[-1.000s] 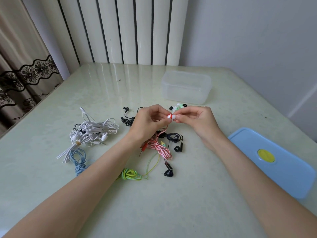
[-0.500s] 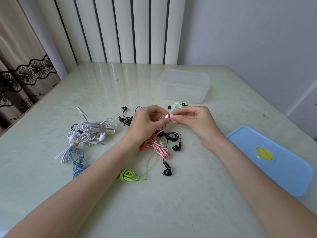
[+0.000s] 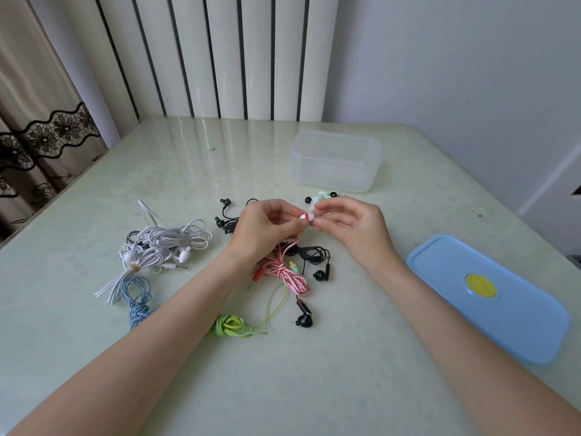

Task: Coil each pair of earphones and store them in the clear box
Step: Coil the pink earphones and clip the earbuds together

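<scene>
**Both hands pinch the red-and-white earbud**

Nearest, at 6 o'clock, lies the green coil [image 3: 231, 325]. Above it the red-and-white striped earphones [image 3: 284, 272] trail on the table [image 3: 345, 372]; their earbud [image 3: 305, 216] is pinched between left hand [image 3: 265, 229] and right hand [image 3: 352, 226]. Blue lid [image 3: 490, 297] at 3 o'clock, white earphones [image 3: 163, 243] at 9. Farthest, at 12, the clear box [image 3: 335, 165].

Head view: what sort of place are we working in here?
Most likely a room in a home, not a workshop: a lace-trimmed curtain at the left, a tall white ribbed radiator against the wall, and a pale glossy table where loose earphones lie.
</scene>
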`<state>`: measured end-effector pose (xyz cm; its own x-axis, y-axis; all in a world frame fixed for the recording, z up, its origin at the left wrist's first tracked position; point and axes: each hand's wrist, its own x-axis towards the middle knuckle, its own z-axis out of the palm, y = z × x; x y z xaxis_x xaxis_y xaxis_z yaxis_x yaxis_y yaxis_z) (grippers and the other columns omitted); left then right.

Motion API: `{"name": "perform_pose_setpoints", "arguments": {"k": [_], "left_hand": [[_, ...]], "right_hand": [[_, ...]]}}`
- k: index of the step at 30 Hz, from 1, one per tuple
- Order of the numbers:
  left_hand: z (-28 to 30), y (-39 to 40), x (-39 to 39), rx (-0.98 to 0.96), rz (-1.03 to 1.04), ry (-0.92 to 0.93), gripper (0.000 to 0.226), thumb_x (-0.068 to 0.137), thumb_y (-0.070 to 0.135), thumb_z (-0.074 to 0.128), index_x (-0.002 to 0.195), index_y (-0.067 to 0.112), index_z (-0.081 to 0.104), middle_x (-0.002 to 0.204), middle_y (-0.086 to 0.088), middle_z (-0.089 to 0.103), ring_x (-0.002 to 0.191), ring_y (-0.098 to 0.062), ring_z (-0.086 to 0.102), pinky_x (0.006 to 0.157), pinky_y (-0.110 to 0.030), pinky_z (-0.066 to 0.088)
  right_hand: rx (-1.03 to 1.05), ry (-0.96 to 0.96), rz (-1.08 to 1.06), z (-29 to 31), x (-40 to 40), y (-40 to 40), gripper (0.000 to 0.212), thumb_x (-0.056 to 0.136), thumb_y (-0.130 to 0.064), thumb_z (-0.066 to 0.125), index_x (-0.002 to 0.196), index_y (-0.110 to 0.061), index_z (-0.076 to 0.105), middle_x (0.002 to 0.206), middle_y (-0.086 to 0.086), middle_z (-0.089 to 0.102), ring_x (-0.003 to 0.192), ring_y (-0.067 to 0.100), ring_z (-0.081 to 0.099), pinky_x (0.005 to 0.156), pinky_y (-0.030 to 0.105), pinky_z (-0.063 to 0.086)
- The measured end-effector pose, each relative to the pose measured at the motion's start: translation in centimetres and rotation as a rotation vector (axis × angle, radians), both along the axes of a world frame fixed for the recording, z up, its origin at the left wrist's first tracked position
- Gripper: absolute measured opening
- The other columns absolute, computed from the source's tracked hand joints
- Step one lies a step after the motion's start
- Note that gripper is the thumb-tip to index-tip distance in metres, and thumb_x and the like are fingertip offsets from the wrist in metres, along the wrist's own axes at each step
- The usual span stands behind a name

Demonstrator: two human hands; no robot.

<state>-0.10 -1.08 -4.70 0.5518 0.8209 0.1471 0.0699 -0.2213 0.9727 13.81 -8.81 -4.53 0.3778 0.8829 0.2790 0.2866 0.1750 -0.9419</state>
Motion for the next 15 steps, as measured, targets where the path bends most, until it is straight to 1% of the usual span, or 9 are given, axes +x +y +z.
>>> {"name": "perform_pose_setpoints", "arguments": {"k": [3,6,8,9,10,12,13,15], "left_hand": [[-0.2,0.1,0.0,0.029,-0.009,0.026,0.008,0.077,0.006,0.071,0.077,0.013,0.067,0.071,-0.003,0.068,0.059,-0.007,0.063,0.063,-0.017,0.052],[-0.3,0.1,0.1,0.057,-0.025,0.044,0.010,0.076,0.007,0.072,0.079,0.014,0.065,0.070,0.000,0.067,0.058,-0.005,0.063,0.063,-0.017,0.052],[-0.3,0.1,0.2,0.074,-0.008,0.062,0.015,0.077,0.011,0.071,0.087,0.018,0.063,0.069,0.004,0.066,0.056,-0.004,0.062,0.062,-0.016,0.050],[-0.3,0.0,0.2,0.084,0.002,0.068,0.018,0.078,0.014,0.071,0.093,0.020,0.062,0.069,0.005,0.065,0.056,-0.004,0.062,0.061,-0.015,0.050],[-0.3,0.0,0.3,0.103,0.008,0.077,0.022,0.079,0.016,0.070,0.098,0.021,0.061,0.069,0.006,0.065,0.056,-0.004,0.062,0.061,-0.014,0.049],[-0.2,0.0,0.3,0.146,0.004,0.104,0.025,0.081,0.018,0.068,0.105,0.024,0.061,0.070,0.008,0.063,0.057,-0.003,0.063,0.062,-0.013,0.048],[-0.2,0.1,0.3,0.157,-0.002,0.109,0.025,0.083,0.019,0.067,0.106,0.025,0.062,0.071,0.008,0.063,0.058,-0.003,0.063,0.063,-0.014,0.048],[-0.2,0.2,0.2,0.178,-0.008,0.117,0.022,0.085,0.020,0.064,0.106,0.026,0.063,0.074,0.005,0.062,0.059,-0.004,0.062,0.066,-0.016,0.048]], "right_hand": [[0.007,-0.039,0.008,-0.2,-0.3,0.1,0.017,0.076,0.006,0.067,0.079,-0.011,0.065,0.075,0.001,0.066,0.062,0.004,0.065,0.068,0.016,0.053],[-0.019,-0.091,0.042,-0.1,0.1,0.3,0.020,0.074,0.002,0.069,0.078,-0.017,0.066,0.076,-0.002,0.067,0.066,0.003,0.064,0.070,0.015,0.052],[-0.032,-0.118,0.026,0.1,1.1,0.4,0.022,0.074,0.000,0.070,0.078,-0.022,0.067,0.077,-0.003,0.068,0.067,0.000,0.063,0.070,0.013,0.051],[-0.023,-0.139,-0.026,0.3,1.8,0.7,0.022,0.075,0.001,0.069,0.077,-0.021,0.067,0.077,-0.003,0.068,0.064,-0.003,0.061,0.068,0.012,0.050],[-0.017,-0.193,-0.098,0.6,2.5,1.2,0.019,0.076,0.001,0.067,0.076,-0.018,0.069,0.076,-0.002,0.068,0.061,-0.006,0.059,0.065,0.010,0.048],[-0.057,-0.414,-0.198,1.5,3.5,2.4,0.013,0.078,-0.001,0.065,0.080,-0.012,0.071,0.077,0.000,0.068,0.060,-0.007,0.057,0.064,0.004,0.042],[-0.091,-0.546,-0.198,2.0,3.7,3.2,0.012,0.079,-0.002,0.064,0.083,-0.010,0.072,0.080,0.000,0.068,0.065,-0.003,0.057,0.064,0.005,0.039],[-0.182,-0.806,-0.093,2.3,3.8,5.1,0.019,0.083,-0.005,0.060,0.095,-0.013,0.072,0.087,-0.001,0.065,0.081,0.011,0.051,0.070,0.014,0.034]]}}
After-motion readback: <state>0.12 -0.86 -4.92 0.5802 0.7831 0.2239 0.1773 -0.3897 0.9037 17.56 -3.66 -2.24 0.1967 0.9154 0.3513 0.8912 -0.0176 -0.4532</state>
